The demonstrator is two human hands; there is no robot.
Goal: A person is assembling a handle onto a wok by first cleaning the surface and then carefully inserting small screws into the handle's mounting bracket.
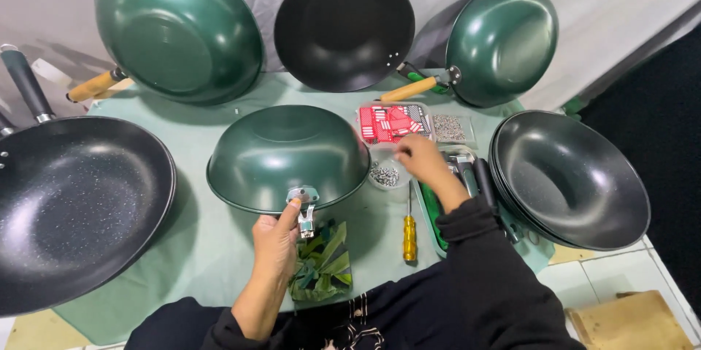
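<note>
dark green wok, yellow-handled screwdriver

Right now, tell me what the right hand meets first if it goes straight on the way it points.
Probably the red patterned packet, just beyond the right hand; height above it is unclear.

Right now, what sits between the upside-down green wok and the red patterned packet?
Head view: a small clear dish of silver screws, under the right hand. The left hand holds the wok.

The upturned green wok has a glossy, smooth enamel-like finish, and its bracket is shiny bare metal. The left pan looks matt black with pale speckles. A wooden handle looks smooth. Matt green cloth covers the surface.
</note>
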